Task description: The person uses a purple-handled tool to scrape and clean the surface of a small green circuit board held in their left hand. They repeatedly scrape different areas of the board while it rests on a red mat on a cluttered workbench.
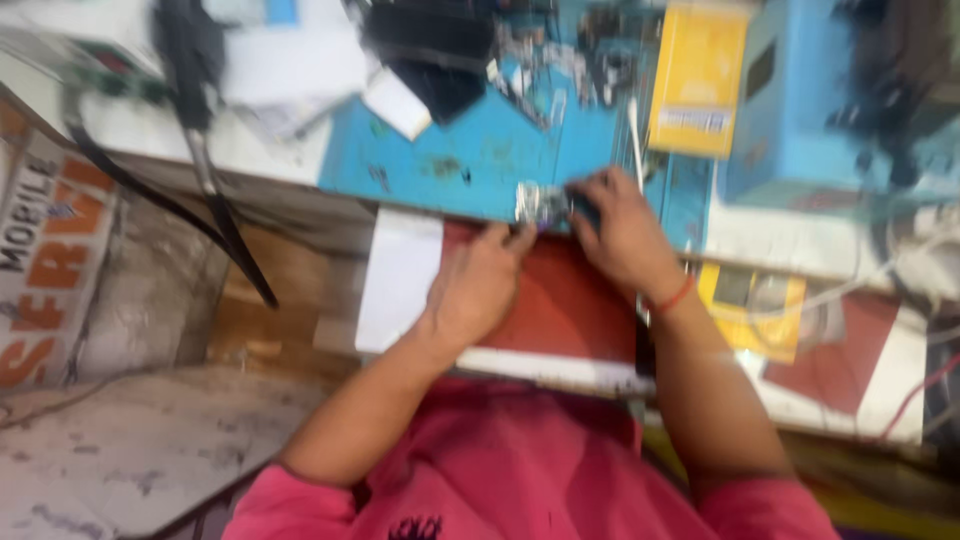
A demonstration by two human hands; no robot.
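The picture is blurred by motion. A small metallic electronic part (538, 203) lies at the near edge of a blue work mat (470, 160). My left hand (478, 285) pinches the part from its near side with the fingertips. My right hand (618, 232) rests on the part's right side, fingers curled over it, with a red thread around the wrist. Both forearms reach up from my pink shirt (520, 470). What exactly the part is cannot be made out.
A red and white box (570, 300) sits under my hands. On the bench stand a yellow box (698, 80), a blue box (800, 100), dark tools (440, 50) and black cables (200, 190). A grey stone slab (120, 450) lies at lower left.
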